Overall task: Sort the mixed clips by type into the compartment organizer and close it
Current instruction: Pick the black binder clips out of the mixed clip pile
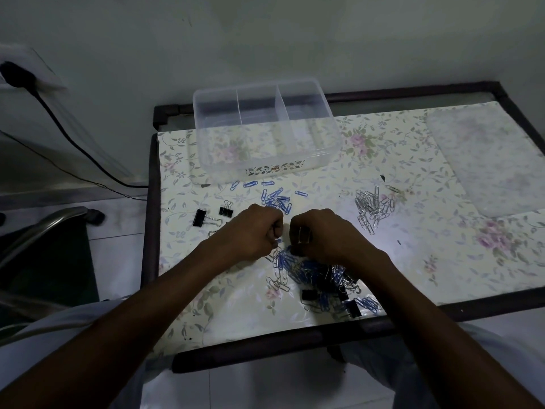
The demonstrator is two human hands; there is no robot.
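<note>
A clear three-compartment organizer [206, 137] stands open and empty at the back of the table. In front of it lie a group of blue paper clips [275, 197], a heap of silver paper clips [372, 208] to the right, and two black binder clips [199, 217] to the left. A mixed pile of clips [320, 280] sits near the front edge. My left hand [253, 228] and my right hand [320, 233] hover side by side above the pile's far end, fingers curled downward. A silver paper clip shows between my right fingers. What my left fingers pinch is hidden.
The organizer's translucent lid [486, 163] lies flat at the right of the table. A floral cloth covers the table [236, 305], framed by a dark rim. A black cable [59, 125] and a chair [44, 228] are at the left.
</note>
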